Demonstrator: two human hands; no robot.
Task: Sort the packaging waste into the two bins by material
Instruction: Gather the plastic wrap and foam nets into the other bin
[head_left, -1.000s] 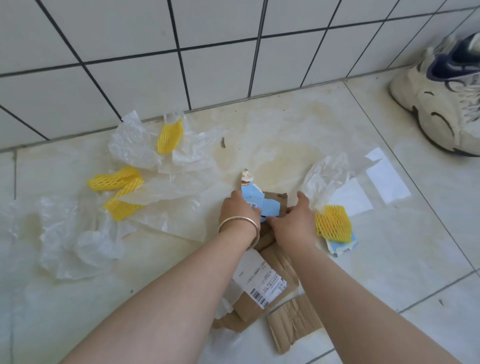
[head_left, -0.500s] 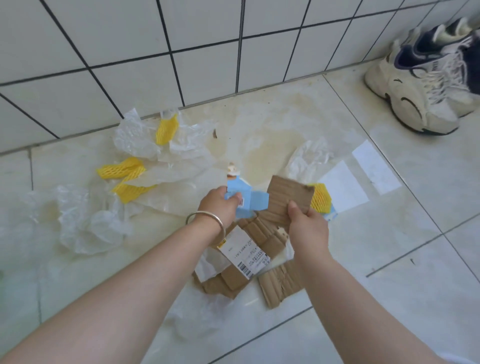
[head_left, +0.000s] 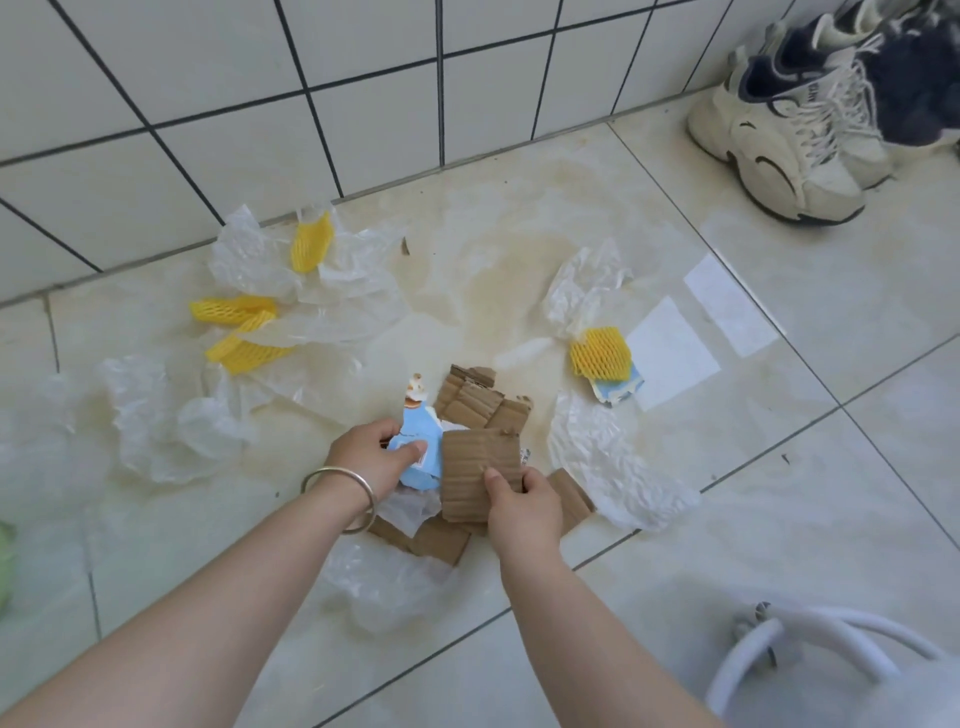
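The right hand (head_left: 524, 506) was pinching a flat brown piece of corrugated cardboard (head_left: 480, 470), thumb on top, and had brought it back down beside the left hand (head_left: 371, 460), where half a second before it had been lifted higher and tilted. The left hand was closed round a crumpled light-blue printed paper carton (head_left: 415, 457), its fingers curled over the front. Both pieces now sat together just above the heap of torn brown cardboard scraps (head_left: 483, 400), so I took it she was gathering the paper-type waste into one bundle before carrying it off.

Measured from that heap, the sheets of clear crinkled plastic film (head_left: 618, 467) lay just to its right, more film with yellow foam fruit nets (head_left: 241, 332) well off to its left, and another yellow net (head_left: 600, 351) beyond it to the right. None of that had been touched. No bin showed plainly; a white curved handle (head_left: 769, 644) near the heap's lower right may have belonged to one.
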